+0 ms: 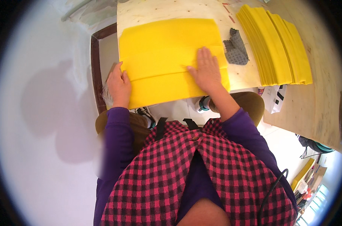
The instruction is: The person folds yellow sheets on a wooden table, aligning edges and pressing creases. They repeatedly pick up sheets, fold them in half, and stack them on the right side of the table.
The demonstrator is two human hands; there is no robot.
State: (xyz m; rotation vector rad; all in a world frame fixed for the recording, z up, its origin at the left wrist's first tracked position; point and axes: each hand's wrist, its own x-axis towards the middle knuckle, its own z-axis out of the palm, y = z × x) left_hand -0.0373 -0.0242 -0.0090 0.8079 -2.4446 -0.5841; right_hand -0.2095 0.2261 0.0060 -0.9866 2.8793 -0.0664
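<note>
A wide piece of yellow cloth [163, 41] lies flat before me, folded, with a lengthwise fold edge running across it. Its near edge hangs slightly over the front of the wooden table. Flat on its right part rests my right hand [208, 71], fingers stretched and thumb spread. At the cloth's left edge is my left hand [119, 86], fingers bent, thumb apart from them, touching the edge; I see nothing pinched between them. Just right of the cloth lies a crumpled dark grey textured rag [236, 49].
Stacks of folded yellow cloth [272, 45] stand on the light wooden tabletop [159, 9] at the right. Below them hangs a white bag [273, 98]. A dark brown frame [96, 71] and a pale wall [39, 113] border the left. My knees are under the table's front edge.
</note>
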